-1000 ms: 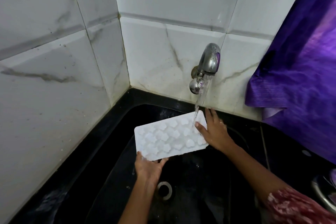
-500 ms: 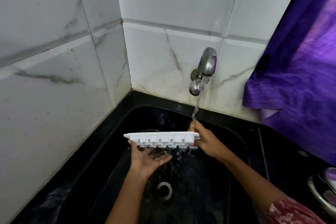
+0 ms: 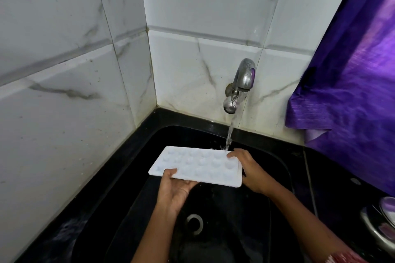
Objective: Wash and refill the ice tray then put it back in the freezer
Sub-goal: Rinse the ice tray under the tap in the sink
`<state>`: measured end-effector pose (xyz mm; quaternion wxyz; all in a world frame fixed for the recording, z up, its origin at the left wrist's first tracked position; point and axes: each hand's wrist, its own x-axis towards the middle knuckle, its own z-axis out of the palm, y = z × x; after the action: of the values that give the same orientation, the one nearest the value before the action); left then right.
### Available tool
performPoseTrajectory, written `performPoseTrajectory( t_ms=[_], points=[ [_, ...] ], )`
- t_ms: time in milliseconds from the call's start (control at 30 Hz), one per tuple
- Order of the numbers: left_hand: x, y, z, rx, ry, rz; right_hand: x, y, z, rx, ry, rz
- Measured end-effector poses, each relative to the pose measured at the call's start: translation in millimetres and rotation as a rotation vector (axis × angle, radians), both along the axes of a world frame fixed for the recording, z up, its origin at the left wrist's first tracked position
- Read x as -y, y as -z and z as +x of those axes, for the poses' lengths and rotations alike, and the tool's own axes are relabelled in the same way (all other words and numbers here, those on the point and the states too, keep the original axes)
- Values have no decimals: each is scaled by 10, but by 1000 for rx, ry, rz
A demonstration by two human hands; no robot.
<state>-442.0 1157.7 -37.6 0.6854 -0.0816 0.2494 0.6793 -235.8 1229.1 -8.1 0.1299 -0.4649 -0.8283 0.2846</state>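
Ice tray [image 3: 196, 166], white, cavities up, held near level above the sink [image 3: 132, 209], right end under the tap [image 3: 241, 85] stream, likely to catch water; left grip [image 3: 173, 190] pinching its near edge, right grip [image 3: 250, 171] clasping its right end.

Your right sleeve [image 3: 342, 258] is red with a pale, whitish pattern printed on it, seen only as a small patch at the bottom edge of the view, and from there the right forearm [image 3: 299, 216] runs uncovered to the right hand [image 3: 251, 174]. Your left forearm [image 3: 149, 241] is uncovered along all of its visible length, right up to the left hand [image 3: 174, 193].
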Motion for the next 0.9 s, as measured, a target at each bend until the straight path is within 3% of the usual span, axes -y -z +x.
performPoseTrajectory(
  t_ms=[167, 300, 467, 900],
  points=[
    [-17, 58, 16, -50, -7, 24, -5, 70, 230, 171, 14, -92],
    [-68, 58, 154, -92, 64, 35, 57, 68, 342, 59, 160, -141],
    [-114, 43, 460, -10, 106, 57, 137, 118, 427, -71, 311, -116],
    [-225, 19, 1027, 33, 258, 62, 257, 37, 824, 14, 437, -70]
  ],
)
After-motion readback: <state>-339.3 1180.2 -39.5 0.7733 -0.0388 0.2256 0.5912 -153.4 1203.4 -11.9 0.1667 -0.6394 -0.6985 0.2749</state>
